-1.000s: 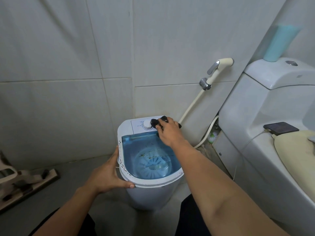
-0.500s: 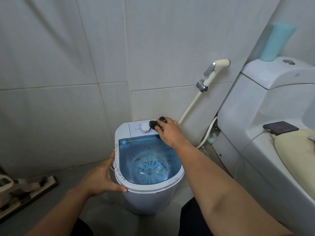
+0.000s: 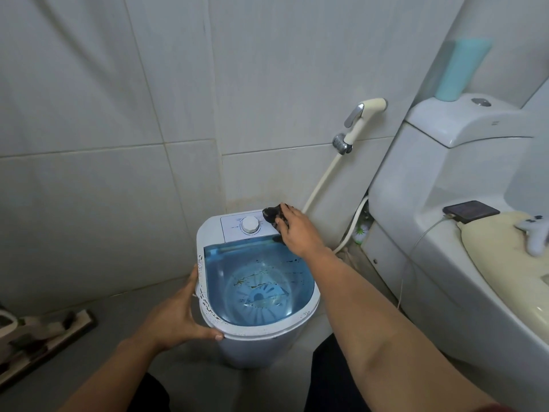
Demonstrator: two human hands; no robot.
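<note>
Right now your left hand [image 3: 178,316] grips the small washer [image 3: 258,349] at about 8 o'clock on its rim, fingers wrapped round the outer side and thumb laid along the front edge. Your right hand [image 3: 300,230] sits at the 1 o'clock corner of the control panel, fingers closed on a black cloth [image 3: 271,215] that lies just beside the white dial [image 3: 250,225]. The tub stands on the floor, its blue lid area streaked with dark specks. At 12 o'clock the tiled wall [image 3: 267,84] is just behind the panel. At 3 o'clock the toilet [image 3: 416,203] stands near, with the sprayer hose [image 3: 323,176] hanging between them, so room is tight there. From 7 to 10 o'clock the floor lies open as far as a flat mop head [image 3: 44,331]. Small print left of the dial and a mark on the cistern are too small to read.
</note>
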